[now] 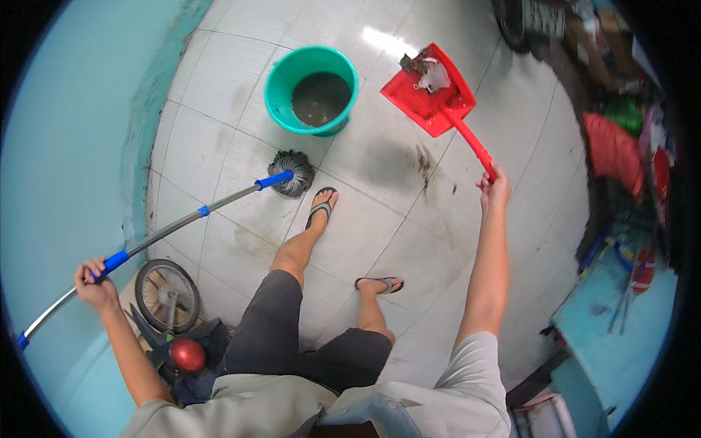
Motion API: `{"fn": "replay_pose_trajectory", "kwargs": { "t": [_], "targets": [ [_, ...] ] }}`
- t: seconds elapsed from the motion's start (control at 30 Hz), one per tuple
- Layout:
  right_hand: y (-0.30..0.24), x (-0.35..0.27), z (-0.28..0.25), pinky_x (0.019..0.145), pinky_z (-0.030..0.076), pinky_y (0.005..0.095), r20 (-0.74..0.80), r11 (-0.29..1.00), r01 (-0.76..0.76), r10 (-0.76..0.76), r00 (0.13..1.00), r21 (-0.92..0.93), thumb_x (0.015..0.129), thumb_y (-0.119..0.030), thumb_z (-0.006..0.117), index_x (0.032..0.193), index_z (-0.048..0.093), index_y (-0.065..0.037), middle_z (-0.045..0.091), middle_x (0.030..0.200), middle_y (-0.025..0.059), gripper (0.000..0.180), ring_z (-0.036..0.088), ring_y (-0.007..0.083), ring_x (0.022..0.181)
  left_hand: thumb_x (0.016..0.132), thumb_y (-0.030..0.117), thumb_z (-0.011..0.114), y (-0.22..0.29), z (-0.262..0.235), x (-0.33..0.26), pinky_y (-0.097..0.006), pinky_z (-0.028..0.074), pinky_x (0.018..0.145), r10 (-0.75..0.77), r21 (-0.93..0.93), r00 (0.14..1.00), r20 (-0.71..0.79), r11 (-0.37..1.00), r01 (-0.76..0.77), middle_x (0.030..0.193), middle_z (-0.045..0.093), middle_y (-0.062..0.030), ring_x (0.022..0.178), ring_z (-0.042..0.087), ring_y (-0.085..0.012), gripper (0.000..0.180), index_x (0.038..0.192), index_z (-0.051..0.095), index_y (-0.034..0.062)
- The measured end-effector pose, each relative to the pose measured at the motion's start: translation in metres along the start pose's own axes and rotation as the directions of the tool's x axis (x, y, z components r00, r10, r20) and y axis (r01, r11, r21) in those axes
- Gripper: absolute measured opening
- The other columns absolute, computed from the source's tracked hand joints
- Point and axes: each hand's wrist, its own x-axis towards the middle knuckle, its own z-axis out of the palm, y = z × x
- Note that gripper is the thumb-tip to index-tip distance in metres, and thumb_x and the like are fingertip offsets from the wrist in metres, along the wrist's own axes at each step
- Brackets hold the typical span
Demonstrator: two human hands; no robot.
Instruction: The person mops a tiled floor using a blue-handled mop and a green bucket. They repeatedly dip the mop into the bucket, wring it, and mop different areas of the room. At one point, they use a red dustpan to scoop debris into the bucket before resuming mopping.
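My left hand is closed round the blue grip of a mop, whose metal pole slants across the left side. The mop's grey string head rests on the tiles just ahead of my foot. On the right, my right hand grips the end of a red dustpan's handle. In the dustpan's red pan lie a crumpled whitish piece of plastic and some brown scraps. A green bucket holding murky dark water stands beyond the mop head.
Dark smudges mark the tiled floor below the dustpan. A turquoise wall runs along the left, with a small wheel and a red ball-like object near it. Cluttered goods, including a red bag, line the right side above a blue surface.
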Motion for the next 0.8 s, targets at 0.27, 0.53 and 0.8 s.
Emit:
{"fn": "replay_pose_trajectory", "kwargs": {
  "t": [0.27, 0.53, 0.8],
  "targets": [
    [-0.178, -0.165, 0.192, 0.052, 0.057, 0.0339, 0.139, 0.846, 0.352, -0.324, 0.936, -0.401, 0.095, -0.022, 0.074, 0.122, 0.071, 0.000, 0.057, 0.069, 0.0011, 0.035, 0.052, 0.0101, 0.052, 0.094, 0.020, 0.048, -0.010, 0.046, -0.023, -0.043, 0.050, 0.075, 0.007, -0.126, 0.996, -0.094, 0.992, -0.019, 0.061, 0.045, -0.0084, 0.064, 0.049, -0.0223, 0.037, 0.060, 0.033, 0.0152],
    [-0.060, -0.214, 0.331, 0.063, 0.058, 0.0418, 0.728, -0.405, 0.818, -0.685, 0.024, -0.408, 0.094, -0.023, 0.075, 0.135, 0.068, -0.009, 0.073, 0.087, 0.0153, 0.043, 0.070, 0.0292, 0.067, 0.093, 0.015, 0.047, -0.016, 0.046, -0.010, -0.044, 0.051, 0.072, 0.042, -0.196, 0.995, -0.095, 0.979, -0.060, 0.059, 0.045, -0.0111, 0.060, 0.049, -0.0234, 0.036, 0.059, 0.034, 0.0119],
    [0.022, -0.235, 0.367, 0.058, 0.055, 0.0464, 0.772, -0.391, 0.728, -0.562, 0.296, -0.563, 0.096, -0.027, 0.072, 0.147, 0.060, -0.021, 0.063, 0.086, 0.0111, 0.052, 0.066, 0.0324, 0.066, 0.094, 0.017, 0.046, -0.015, 0.053, -0.020, -0.042, 0.049, 0.070, 0.071, -0.179, 0.991, -0.111, 0.980, -0.091, 0.057, 0.043, -0.0092, 0.056, 0.046, -0.0212, 0.037, 0.059, 0.033, 0.0141]
  ]
}}
